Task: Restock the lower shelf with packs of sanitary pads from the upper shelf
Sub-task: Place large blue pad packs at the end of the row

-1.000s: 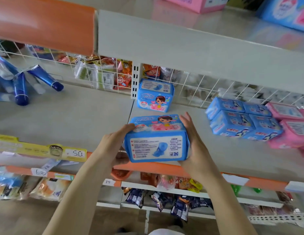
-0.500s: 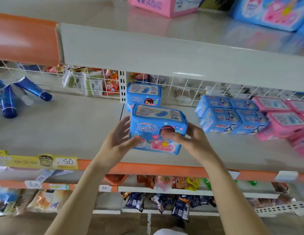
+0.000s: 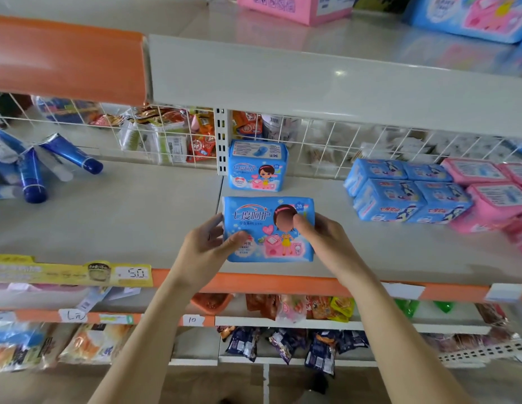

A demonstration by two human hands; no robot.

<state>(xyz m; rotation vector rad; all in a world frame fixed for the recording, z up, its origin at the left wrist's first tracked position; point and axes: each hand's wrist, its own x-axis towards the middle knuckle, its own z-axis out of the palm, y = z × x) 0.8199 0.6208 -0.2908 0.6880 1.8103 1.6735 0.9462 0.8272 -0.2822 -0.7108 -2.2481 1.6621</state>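
Note:
A blue pack of sanitary pads (image 3: 265,225) with a cartoon girl stands upright, face toward me, near the front of the lower shelf (image 3: 399,258). My left hand (image 3: 208,246) grips its left edge, thumb on the front. My right hand (image 3: 318,237) grips its right edge, thumb over the picture. A second, matching blue pack (image 3: 257,166) stands behind it against the wire back panel. The upper shelf (image 3: 312,48) carries a pink box (image 3: 294,5) and a large blue pack (image 3: 469,16).
Stacked blue packs (image 3: 399,191) and pink packs (image 3: 493,193) fill the lower shelf's right side. Blue tubes (image 3: 35,167) lie on the left shelf section. A yellow price tag (image 3: 70,272) sits on the shelf edge. Snack bags hang on shelves below.
The pack has gone from held flat before the shelf to tilted up, then set upright on the lower shelf in front of the other blue pack. Both hands stayed on it.

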